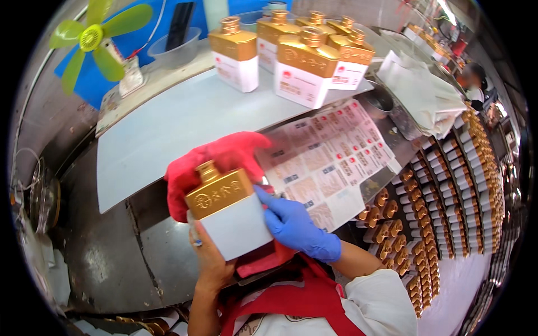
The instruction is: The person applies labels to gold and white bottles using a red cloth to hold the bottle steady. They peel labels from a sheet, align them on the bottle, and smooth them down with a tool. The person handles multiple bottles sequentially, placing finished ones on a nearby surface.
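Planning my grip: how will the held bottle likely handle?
The bottle looks stiff, its edges straight against the left hand and gloved right hand. Its glossy gold top may be slippery. Flat sides suggest little rolling.

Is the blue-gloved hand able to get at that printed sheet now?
Probably yes: the right hand is beside the printed sheet, nothing visibly between, though it seems to touch the bottle.

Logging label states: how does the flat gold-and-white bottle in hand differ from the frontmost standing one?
The held bottle shows a plain white face; the frontmost bottle bears red print. The held bottle leans in the left hand, blue-gloved right hand at its edge; the frontmost bottle stands upright. Both have embossed gold shoulders.
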Motion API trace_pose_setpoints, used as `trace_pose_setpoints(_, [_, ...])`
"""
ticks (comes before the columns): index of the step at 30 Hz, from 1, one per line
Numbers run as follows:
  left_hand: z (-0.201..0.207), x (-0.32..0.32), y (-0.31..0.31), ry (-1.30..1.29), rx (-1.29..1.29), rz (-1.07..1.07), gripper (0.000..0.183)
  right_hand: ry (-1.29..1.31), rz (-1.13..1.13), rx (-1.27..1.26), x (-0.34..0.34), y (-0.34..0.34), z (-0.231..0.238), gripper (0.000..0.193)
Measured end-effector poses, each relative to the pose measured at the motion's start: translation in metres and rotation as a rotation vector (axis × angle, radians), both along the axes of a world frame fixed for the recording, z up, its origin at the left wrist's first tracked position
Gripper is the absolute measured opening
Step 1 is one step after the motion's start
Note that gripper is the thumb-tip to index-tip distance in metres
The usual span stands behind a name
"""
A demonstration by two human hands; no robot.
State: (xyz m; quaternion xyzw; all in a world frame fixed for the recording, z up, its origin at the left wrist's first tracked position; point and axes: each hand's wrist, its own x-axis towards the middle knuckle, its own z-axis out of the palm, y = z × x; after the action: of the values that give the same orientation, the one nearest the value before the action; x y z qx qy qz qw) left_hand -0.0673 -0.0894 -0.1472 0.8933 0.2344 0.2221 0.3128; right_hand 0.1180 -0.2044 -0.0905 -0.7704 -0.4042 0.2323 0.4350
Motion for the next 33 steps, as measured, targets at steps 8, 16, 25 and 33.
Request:
trace_pose_setpoints(8, [0.015,-0.003,-0.003,-0.075,-0.092,0.000,0.101,0.047,-0.181,0.028,0.077,-0.042,-0.005,0.036])
trace_pose_setpoints(16, [0.014,0.004,-0.010,-0.119,-0.035,0.038,0.101,-0.422,-0.932,-0.465,0.276,-0.234,-0.056,0.086])
trace_pose_setpoints(25, [0.024,0.002,-0.011,-0.079,0.040,0.064,0.099,-0.207,-0.802,-0.285,0.326,-0.253,-0.088,0.033])
trace_pose_setpoints(33, [0.027,0.000,-0.010,-0.050,-0.023,0.063,0.102,-0.929,-0.817,-0.605,0.298,-0.219,-0.071,0.021])
